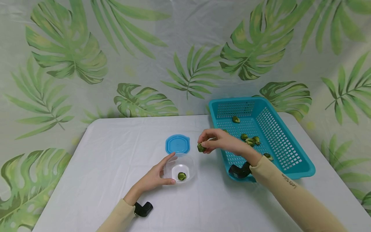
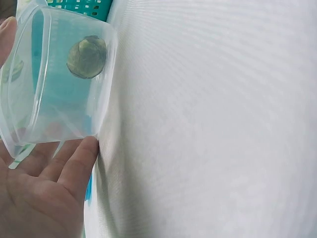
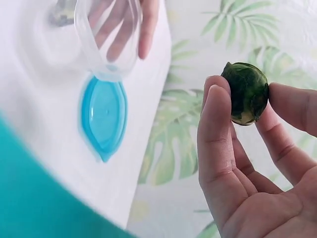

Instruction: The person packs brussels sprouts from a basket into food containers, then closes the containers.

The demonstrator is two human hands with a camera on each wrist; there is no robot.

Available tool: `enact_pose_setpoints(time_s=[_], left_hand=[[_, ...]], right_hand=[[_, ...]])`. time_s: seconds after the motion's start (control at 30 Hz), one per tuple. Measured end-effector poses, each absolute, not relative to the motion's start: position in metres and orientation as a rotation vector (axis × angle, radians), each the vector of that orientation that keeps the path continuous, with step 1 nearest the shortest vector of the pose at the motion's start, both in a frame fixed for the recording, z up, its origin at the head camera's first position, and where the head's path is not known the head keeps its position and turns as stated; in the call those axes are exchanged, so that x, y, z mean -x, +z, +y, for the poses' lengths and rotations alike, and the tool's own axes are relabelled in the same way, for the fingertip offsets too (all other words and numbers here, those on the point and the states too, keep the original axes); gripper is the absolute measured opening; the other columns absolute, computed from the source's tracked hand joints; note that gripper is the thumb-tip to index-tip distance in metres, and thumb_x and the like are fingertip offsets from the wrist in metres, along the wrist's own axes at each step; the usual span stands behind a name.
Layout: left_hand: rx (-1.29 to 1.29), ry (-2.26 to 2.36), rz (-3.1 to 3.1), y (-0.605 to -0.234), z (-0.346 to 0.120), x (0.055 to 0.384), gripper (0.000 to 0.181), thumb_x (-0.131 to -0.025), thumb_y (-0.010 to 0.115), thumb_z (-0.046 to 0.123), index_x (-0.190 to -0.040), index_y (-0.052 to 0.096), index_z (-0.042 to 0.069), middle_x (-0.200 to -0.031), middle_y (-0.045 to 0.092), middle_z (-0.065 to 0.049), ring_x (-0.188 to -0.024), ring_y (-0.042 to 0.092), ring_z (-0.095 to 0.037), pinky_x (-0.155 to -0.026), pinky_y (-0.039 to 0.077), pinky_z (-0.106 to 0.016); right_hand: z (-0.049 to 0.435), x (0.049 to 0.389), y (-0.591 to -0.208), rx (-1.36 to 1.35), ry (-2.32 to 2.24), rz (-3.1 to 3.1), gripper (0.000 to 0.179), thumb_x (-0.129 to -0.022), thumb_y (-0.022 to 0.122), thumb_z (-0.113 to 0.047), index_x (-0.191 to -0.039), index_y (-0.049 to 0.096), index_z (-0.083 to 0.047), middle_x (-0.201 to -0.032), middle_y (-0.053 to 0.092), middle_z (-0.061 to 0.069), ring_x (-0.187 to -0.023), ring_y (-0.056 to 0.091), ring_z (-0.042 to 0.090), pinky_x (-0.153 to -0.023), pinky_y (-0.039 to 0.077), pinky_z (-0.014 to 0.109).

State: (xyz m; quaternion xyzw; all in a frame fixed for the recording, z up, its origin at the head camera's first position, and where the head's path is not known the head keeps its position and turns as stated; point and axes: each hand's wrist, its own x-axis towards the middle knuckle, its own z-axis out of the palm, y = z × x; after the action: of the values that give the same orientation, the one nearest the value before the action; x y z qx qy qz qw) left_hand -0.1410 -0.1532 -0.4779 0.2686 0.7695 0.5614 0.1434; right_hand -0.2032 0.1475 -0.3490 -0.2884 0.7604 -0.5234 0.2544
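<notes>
My right hand (image 1: pixel 215 140) pinches a Brussels sprout (image 3: pixel 246 93) between thumb and fingertips, in the air between the basket and the clear plastic container (image 2: pixel 64 106). Around the left side of that container my left hand (image 1: pixel 155 177) is curved, thumb toward the near side and fingers toward the far side. One Brussels sprout (image 1: pixel 182 176) lies inside the container, also visible through its wall in the left wrist view. Just behind the container a blue lid (image 1: pixel 177 144) rests on the table.
To the right stands a teal perforated basket (image 1: pixel 290 141) with several Brussels sprouts (image 1: pixel 250 141) spread over its bottom; my right forearm passes above its near part. A white cloth covers the table (image 1: pixel 116 145). Behind hangs a leaf-patterned cloth (image 1: pixel 197 25).
</notes>
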Motion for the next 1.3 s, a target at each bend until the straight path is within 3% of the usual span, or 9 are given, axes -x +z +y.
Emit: enact_pose_setpoints(time_s=[0.17, 0.7, 1.0, 1.3], left_hand=[[-0.762, 1.618, 2.222, -0.478, -0.152, 0.14, 0.094, -0.082, 0.077, 0.014, -0.154, 0.018, 0.011, -0.152, 0.031, -0.012, -0.14, 0.023, -0.03, -0.102, 0.035, -0.055], [-0.764, 1.621, 2.22, -0.482, -0.152, 0.139, 0.093, -0.083, 0.076, 0.015, -0.154, 0.017, 0.013, -0.152, 0.032, -0.011, -0.14, 0.022, -0.029, -0.102, 0.034, -0.056], [-0.771, 1.626, 2.212, -0.484, -0.151, 0.139, 0.093, -0.083, 0.076, 0.013, -0.154, 0.017, 0.013, -0.152, 0.03, -0.013, -0.14, 0.021, -0.031, -0.102, 0.035, -0.055], [-0.751, 1.614, 2.22, -0.482, -0.151, 0.139, 0.093, -0.083, 0.076, 0.015, -0.154, 0.017, 0.014, -0.153, 0.028, -0.012, -0.141, 0.019, -0.031, -0.103, 0.033, -0.055]], right_hand=[[0.136, 0.203, -0.356, 0.791, -1.401, 2.049, 0.018, -0.097, 0.055, -0.012, -0.108, 0.059, 0.002, -0.102, 0.06, 0.016, -0.083, 0.065, 0.028, -0.081, 0.052, 0.05], [0.108, 0.198, -0.375, 0.853, -1.311, 2.025, 0.014, -0.094, 0.056, -0.004, -0.105, 0.06, 0.004, -0.096, 0.06, 0.014, -0.084, 0.064, 0.039, -0.075, 0.055, 0.039], [0.096, 0.198, -0.389, 0.789, -1.229, 2.073, 0.011, -0.092, 0.057, -0.002, -0.102, 0.062, 0.002, -0.09, 0.061, 0.011, -0.076, 0.065, 0.028, -0.073, 0.055, 0.046], [0.089, 0.196, -0.395, 0.779, -1.192, 2.106, 0.008, -0.091, 0.057, -0.001, -0.096, 0.063, 0.0, -0.088, 0.061, 0.009, -0.072, 0.065, 0.023, -0.067, 0.056, 0.037]])
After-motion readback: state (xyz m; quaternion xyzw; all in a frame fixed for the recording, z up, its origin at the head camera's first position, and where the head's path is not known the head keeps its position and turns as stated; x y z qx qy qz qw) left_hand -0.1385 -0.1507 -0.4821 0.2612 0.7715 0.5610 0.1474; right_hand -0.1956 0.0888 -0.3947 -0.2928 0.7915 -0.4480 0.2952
